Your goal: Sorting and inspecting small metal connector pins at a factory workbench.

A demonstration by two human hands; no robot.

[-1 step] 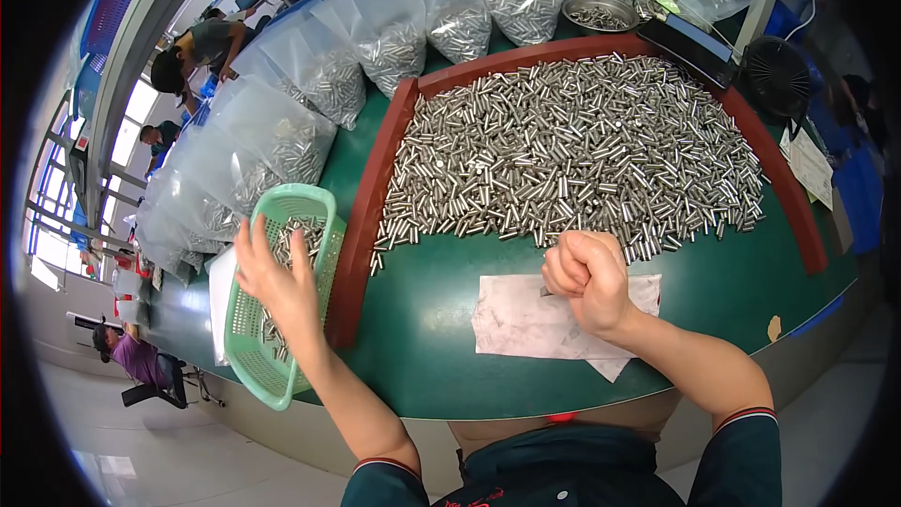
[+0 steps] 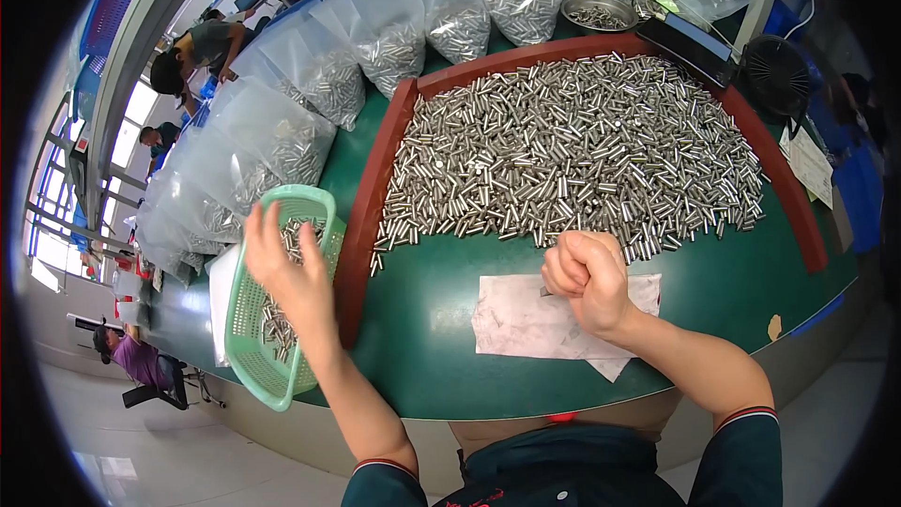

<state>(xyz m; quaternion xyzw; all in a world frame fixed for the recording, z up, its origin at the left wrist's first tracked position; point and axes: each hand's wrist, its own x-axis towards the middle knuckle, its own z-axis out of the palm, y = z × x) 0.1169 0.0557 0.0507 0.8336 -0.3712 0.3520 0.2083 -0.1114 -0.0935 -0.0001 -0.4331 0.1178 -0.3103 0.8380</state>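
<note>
My left hand [image 2: 286,268] hovers over a pale green plastic basket [image 2: 246,343], its fingers apart and nothing in them. Short metal pins [image 2: 279,329] lie inside that basket, partly hidden by the hand. Closed into a fist, my right hand [image 2: 591,277] is above a stained whitish cloth [image 2: 511,319]. The grey end of a small metal pin [image 2: 545,291] shows at the fist's lower left; whatever else the fingers enclose is hidden. Just beyond the fist spreads a broad heap of shiny metal pins [image 2: 572,150] on the green tabletop [image 2: 422,310].
A red-brown raised border [image 2: 371,216] frames the heap on three sides. Clear bags of pins [image 2: 389,47] line the table's far and left sides. A metal bowl [image 2: 599,14], a dark flat device [image 2: 690,47] and a black fan [image 2: 775,77] stand at the back right. Other people work at left.
My left hand has shifted slightly to the right over the basket, its fingers turned more upright. The right fist stays in place.
</note>
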